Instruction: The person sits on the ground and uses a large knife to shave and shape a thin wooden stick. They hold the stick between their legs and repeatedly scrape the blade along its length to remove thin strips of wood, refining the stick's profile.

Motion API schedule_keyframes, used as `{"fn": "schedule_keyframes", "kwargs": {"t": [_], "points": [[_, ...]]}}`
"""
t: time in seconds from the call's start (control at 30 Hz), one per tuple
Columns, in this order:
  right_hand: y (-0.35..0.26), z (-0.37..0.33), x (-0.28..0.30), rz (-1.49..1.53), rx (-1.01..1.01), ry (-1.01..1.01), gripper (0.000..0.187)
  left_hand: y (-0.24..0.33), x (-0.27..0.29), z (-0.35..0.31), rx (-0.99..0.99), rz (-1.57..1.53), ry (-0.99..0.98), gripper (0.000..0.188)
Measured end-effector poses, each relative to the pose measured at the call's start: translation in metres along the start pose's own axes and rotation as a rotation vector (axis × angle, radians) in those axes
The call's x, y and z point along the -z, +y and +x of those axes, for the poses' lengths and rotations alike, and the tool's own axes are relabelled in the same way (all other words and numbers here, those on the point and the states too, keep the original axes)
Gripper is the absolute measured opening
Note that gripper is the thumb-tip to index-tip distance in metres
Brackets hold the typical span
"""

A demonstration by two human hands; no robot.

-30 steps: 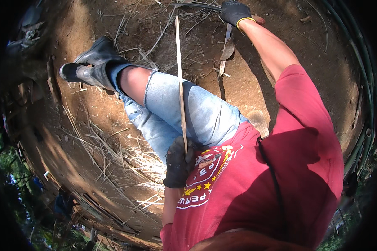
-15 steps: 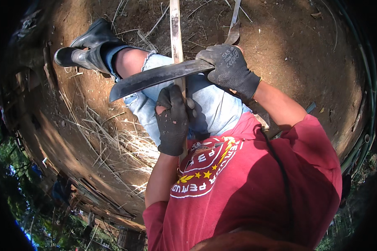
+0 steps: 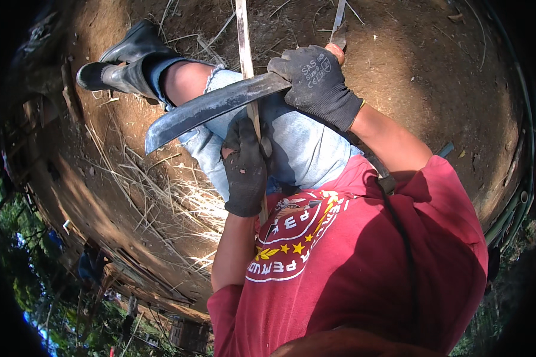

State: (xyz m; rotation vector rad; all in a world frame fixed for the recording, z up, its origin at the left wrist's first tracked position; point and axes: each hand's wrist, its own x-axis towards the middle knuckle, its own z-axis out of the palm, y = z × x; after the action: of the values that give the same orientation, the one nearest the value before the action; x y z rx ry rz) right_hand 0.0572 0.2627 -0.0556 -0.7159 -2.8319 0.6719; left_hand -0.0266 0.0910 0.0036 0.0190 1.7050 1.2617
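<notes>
From the head view, looking down, the right hand has come in from far out over the dirt, where it was a second ago, and now clenches the handle of a long dark machete, whose broad, dull, scuffed blade crosses leftward over the knee. Since half a second ago the blade sits much the same, laid against the thin pale stick, so the work appears to have passed from fetching the tool to setting it on the wood. The left hand has slid up the stick and is closed around it just below the blade, holding it upright along the thigh; the stick runs straight from the chest to the top of the picture. Both hands wear dark knitted gloves with a grainy coating. The jeans are pale blue, frayed at the knee, above a black rubber boot. A red shirt with a printed emblem fills the lower frame. The ground is dry brown earth, strewn with straw-coloured shavings.
</notes>
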Motion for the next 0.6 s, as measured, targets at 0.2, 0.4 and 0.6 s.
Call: {"fn": "schedule_keyframes", "kwargs": {"t": [0.2, 0.4, 0.6], "points": [[0.027, 0.018, -0.015, -0.035, 0.087, 0.157, 0.034, 0.001, 0.007, 0.003, 0.032, -0.047, -0.056, 0.038], [0.032, 0.027, -0.008, -0.137, 0.056, 0.059, 0.031, -0.003, 0.007, 0.004, -0.011, -0.028, -0.045, 0.040], [0.045, 0.039, -0.007, -0.176, 0.029, 0.089, 0.031, 0.001, 0.007, -0.003, 0.047, -0.053, -0.017, 0.039]]}}
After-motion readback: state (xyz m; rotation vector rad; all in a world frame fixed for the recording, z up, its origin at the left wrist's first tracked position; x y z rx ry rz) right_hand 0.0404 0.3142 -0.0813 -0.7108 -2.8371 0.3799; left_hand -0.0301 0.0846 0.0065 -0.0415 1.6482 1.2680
